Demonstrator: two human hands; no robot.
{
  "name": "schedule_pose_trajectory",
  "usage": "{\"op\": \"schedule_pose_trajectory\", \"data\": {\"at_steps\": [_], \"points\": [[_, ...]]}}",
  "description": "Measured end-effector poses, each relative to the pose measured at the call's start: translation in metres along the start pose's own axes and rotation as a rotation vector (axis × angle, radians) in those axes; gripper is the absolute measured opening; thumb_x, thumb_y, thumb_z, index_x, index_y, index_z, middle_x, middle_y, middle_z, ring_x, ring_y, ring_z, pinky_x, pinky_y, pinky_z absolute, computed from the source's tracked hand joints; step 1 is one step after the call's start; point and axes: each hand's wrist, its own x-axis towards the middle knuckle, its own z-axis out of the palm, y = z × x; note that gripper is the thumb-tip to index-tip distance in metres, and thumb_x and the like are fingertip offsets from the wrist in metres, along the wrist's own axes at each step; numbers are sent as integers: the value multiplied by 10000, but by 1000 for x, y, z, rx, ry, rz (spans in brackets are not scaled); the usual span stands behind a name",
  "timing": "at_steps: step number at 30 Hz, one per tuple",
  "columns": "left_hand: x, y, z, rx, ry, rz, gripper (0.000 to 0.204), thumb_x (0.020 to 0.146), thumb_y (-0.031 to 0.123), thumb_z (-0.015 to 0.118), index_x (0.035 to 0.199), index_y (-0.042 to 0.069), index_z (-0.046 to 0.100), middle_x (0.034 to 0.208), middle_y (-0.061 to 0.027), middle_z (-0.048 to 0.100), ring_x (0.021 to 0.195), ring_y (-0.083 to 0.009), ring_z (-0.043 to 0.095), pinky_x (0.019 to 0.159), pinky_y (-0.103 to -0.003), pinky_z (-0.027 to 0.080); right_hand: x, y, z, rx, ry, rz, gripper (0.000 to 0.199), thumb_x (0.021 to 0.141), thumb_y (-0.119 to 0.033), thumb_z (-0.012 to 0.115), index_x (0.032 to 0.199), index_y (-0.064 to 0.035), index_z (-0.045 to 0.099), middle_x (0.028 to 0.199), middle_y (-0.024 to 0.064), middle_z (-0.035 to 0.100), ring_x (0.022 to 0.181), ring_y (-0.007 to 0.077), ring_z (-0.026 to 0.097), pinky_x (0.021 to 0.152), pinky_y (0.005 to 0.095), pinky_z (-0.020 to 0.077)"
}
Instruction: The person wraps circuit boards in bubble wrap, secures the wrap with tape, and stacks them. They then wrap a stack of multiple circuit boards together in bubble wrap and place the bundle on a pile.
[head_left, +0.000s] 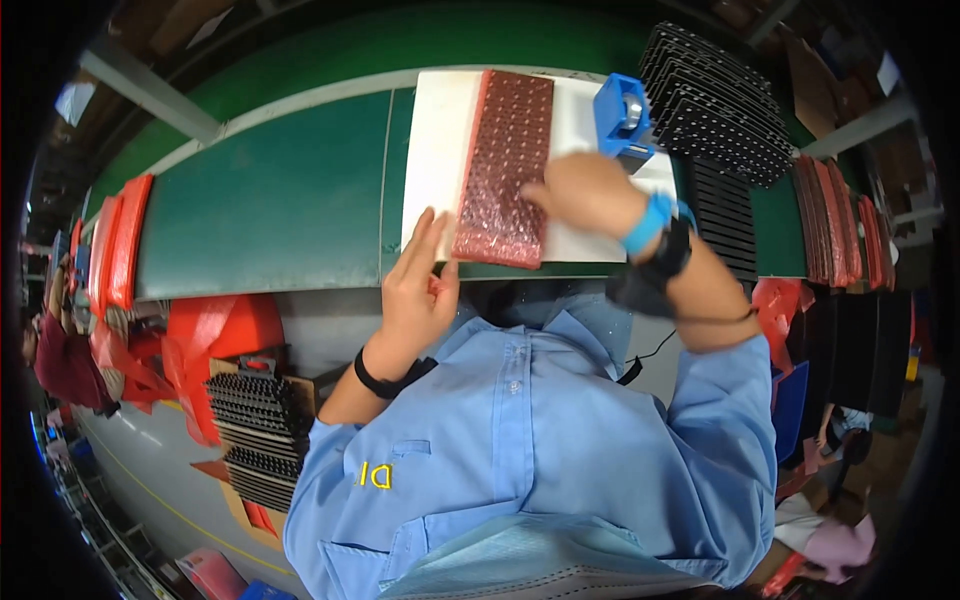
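A flat parcel in pink bubble wrap (505,150), with something dark showing through, lies lengthwise on a white board (437,130) on the bench. My left hand (418,285) is at the parcel's near left corner, open, its fingers stretched over the board's front edge. Over the parcel's right side is my right hand (590,192), slightly blurred, with its fingers curled in and the thumb toward the wrap. Whatever those fingers may hold is hidden. Just beyond it stands a blue tape dispenser (622,112) with a roll of tape.
Black perforated trays (715,105) are stacked at the far right, beside a slotted black piece (722,215). Wrapped pink parcels (840,220) stand at the bench's right end, red ones (120,245) at its left. More black trays (262,435) are stacked below on the left. Other people are nearby.
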Motion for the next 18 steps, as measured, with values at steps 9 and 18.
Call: {"op": "schedule_pose_trajectory", "data": {"at_steps": [9, 18], "points": [[3, 29, -9, -801, -146, -272, 621, 925, -15, 466, 1492, 18, 215, 1304, -210, 548, 754, -88, 598, 640, -211, 483, -71, -28, 70, 852, 630, 114, 408, 896, -239, 622, 1180, 25, 495, 799, 121, 607, 573, 272, 599, 561, 376, 499], [21, 52, -48, -1094, -324, -197, 399, 884, -4, 519, 1280, -59, 512, 1236, -227, 592, 602, 1, 454, 537, -129, 336, -122, 9, 21, 2040, 311, 26, 483, 924, -125, 557, 1350, 45, 406, 832, 46, 630, 448, 75, 490, 393, 192, 373]]}}
